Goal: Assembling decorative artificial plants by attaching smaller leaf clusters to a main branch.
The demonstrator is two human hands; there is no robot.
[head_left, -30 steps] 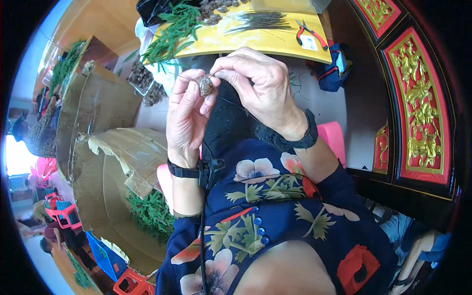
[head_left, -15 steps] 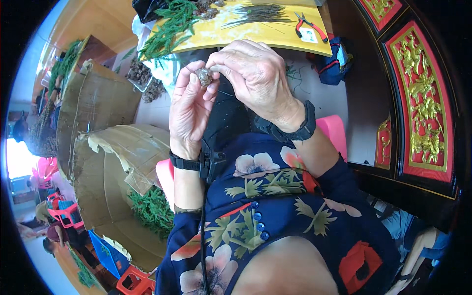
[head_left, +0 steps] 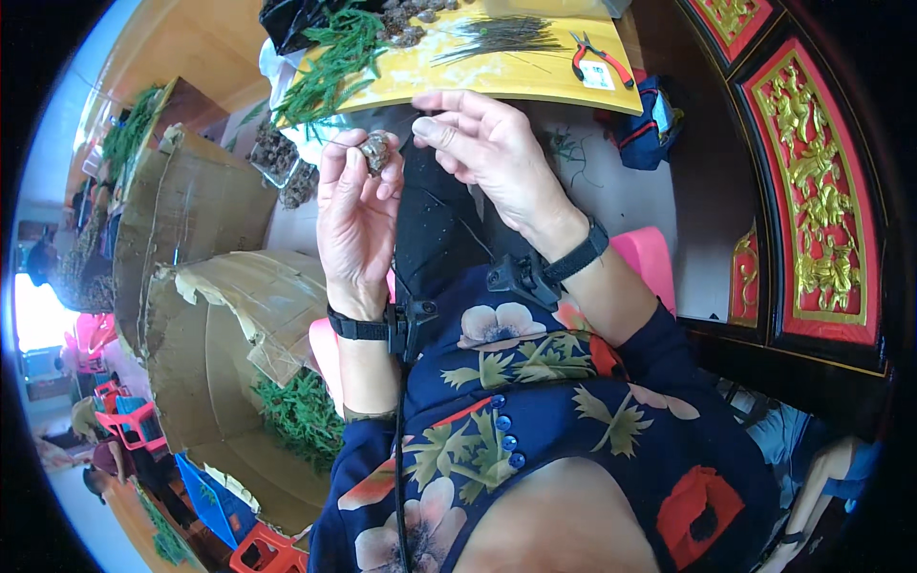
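Note:
A small brown pine cone [head_left: 375, 153] with a shiny surface sits between the thumb and fingers of my left hand [head_left: 355, 229]. To its right, my right hand [head_left: 497, 158] is off the cone, thumb and forefinger spread, with nothing visible between them. Both hands are above my dark-clad lap, just short of a yellow table [head_left: 430, 81]. On that table lie green needle sprigs [head_left: 334, 67], a few brown cones [head_left: 401, 33], a bundle of thin dark wires [head_left: 501, 40] and red-handled pliers [head_left: 604, 59].
Large torn cardboard boxes [head_left: 205, 358] stand at my left, with green sprigs [head_left: 298, 415] inside one. A tray of brown cones [head_left: 274, 153] is on the floor beyond. A dark carved cabinet [head_left: 817, 191] borders my right. Other people are at the edges.
My right hand has come away from the cone and its fingers have opened. My left hand has shifted slightly left, still gripping the cone.

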